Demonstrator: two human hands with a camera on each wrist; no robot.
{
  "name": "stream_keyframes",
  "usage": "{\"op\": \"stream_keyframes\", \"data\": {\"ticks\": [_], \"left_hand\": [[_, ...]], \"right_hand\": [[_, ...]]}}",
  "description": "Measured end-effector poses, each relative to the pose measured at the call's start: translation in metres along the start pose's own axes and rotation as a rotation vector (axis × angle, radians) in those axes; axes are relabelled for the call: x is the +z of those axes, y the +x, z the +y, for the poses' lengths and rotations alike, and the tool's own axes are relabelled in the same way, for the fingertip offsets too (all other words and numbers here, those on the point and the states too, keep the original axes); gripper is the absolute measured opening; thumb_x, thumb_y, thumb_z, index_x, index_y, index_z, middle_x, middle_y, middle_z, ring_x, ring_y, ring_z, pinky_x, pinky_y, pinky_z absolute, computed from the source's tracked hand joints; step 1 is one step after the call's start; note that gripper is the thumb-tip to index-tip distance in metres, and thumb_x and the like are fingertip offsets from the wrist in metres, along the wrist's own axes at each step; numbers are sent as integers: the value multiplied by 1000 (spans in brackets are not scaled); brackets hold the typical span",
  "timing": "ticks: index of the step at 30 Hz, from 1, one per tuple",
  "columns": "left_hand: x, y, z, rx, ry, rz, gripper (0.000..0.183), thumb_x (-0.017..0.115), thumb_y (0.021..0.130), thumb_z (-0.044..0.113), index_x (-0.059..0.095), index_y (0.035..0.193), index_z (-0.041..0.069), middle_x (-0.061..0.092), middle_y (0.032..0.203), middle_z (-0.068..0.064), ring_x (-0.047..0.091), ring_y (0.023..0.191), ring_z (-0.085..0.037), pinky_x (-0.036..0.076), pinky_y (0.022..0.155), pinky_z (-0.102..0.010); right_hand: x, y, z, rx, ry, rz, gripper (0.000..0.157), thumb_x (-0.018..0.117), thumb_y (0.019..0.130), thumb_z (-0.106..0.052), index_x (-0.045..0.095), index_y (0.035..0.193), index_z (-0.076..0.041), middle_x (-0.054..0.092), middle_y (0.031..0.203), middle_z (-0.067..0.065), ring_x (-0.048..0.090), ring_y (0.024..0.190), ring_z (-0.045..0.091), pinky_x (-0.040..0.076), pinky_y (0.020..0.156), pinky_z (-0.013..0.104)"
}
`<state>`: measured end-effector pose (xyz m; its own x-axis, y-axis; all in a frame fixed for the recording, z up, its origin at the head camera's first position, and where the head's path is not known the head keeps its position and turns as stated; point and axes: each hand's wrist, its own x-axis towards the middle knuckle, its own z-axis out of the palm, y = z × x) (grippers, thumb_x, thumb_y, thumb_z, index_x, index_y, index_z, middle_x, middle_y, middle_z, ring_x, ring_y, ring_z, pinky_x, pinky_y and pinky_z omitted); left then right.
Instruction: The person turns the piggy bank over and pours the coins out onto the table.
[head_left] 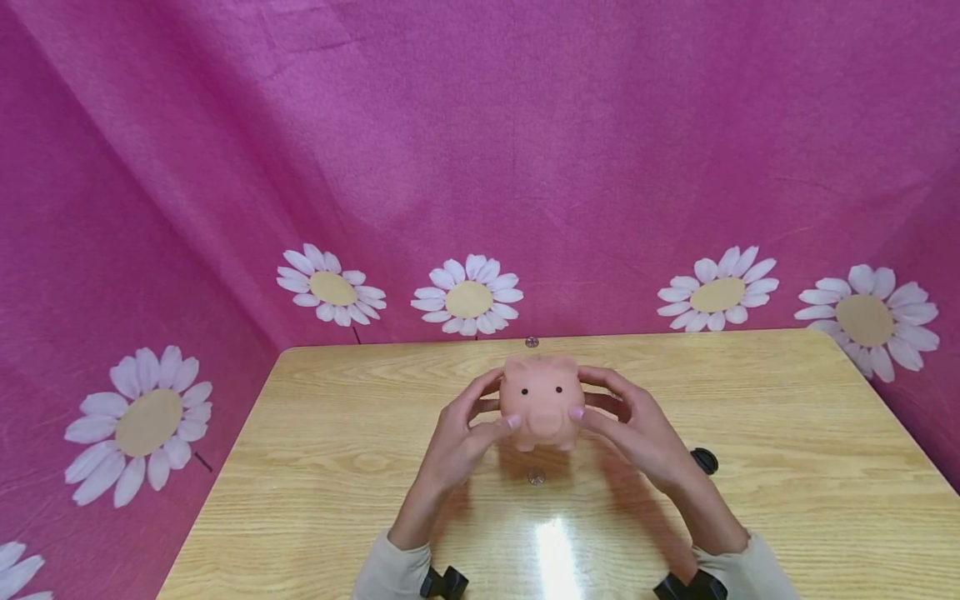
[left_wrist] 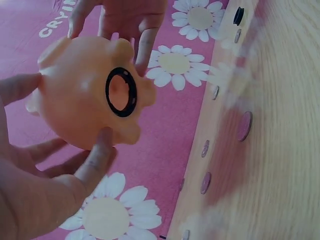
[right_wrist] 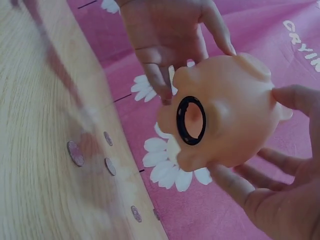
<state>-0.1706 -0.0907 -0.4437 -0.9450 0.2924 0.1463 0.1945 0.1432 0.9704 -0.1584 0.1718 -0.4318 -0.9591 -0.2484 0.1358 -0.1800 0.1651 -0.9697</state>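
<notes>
A pink piggy bank (head_left: 542, 400) is held up above the table with its face toward the head camera. My left hand (head_left: 459, 433) grips its side, thumb near the snout. On the other side my right hand (head_left: 637, 432) holds it with curled fingers, its thumb by the cheek. Both wrist views show the underside, where a black-rimmed round hole (left_wrist: 121, 92) stands uncovered. A black plug (head_left: 704, 460) lies on the table beside my right wrist. Several coins lie below the bank, among them a large coin (left_wrist: 245, 126) and a smaller coin (right_wrist: 110, 166).
The wooden table (head_left: 337, 450) ends at a pink curtain (head_left: 525, 167) printed with white daisies. One coin (head_left: 532, 342) lies at the far edge, another coin (head_left: 536, 476) in front of the bank. Black wrist cameras (head_left: 444, 582) sit at both sleeves.
</notes>
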Motion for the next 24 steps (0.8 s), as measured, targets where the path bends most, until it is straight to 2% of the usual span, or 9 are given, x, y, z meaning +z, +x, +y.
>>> {"op": "stream_keyframes", "data": {"ticks": [6,9,11,13,16,18,22,24], "left_hand": [[-2,0,4,200,-109,-18,77,80,89,6,49,160,8,51,163,-16,57,140,-36,62,104,-34],[-3,0,5,272,-119,-26,80,80,86,-1,48,159,6,51,162,-17,56,142,-28,60,108,-34],[-2,0,5,292,-120,-29,81,81,86,-2,48,159,7,51,161,-17,55,143,-23,59,110,-34],[-1,0,4,303,-126,-32,80,82,87,1,49,159,8,52,161,-16,54,144,-23,58,112,-34],[2,1,0,291,-125,-20,75,83,91,9,50,158,8,51,161,-16,53,146,-31,57,112,-34],[4,1,-2,259,-131,-5,72,82,93,14,51,157,8,51,161,-16,52,146,-36,58,112,-35],[7,1,-5,129,-116,37,65,80,95,19,54,154,12,57,156,-13,56,143,-36,59,110,-39],[9,2,-5,61,-96,56,61,80,96,21,57,152,16,61,151,-8,59,139,-30,60,108,-40]], "right_hand": [[-1,-1,-1,-139,96,-19,64,76,96,3,53,155,-5,54,158,5,60,138,9,61,104,29],[-1,-2,-2,-193,148,-20,63,74,94,8,52,153,1,56,156,0,59,139,7,59,107,28],[-1,-2,-2,-203,164,-11,60,73,94,9,53,150,3,58,153,-3,59,139,7,59,107,28],[0,-2,-2,-195,166,3,56,73,95,9,54,148,3,59,151,-5,59,138,7,60,106,28],[1,-1,-1,-162,144,16,54,74,96,5,55,147,0,58,151,-4,59,137,8,60,106,28],[2,0,1,-134,120,23,54,75,97,2,56,147,-3,57,153,0,59,138,15,60,105,28],[5,3,6,-47,65,15,51,75,100,-9,58,148,-10,54,157,10,60,138,32,62,101,29],[6,5,9,-4,52,9,49,75,101,-13,59,148,-11,56,156,12,63,135,31,62,98,27]]}}
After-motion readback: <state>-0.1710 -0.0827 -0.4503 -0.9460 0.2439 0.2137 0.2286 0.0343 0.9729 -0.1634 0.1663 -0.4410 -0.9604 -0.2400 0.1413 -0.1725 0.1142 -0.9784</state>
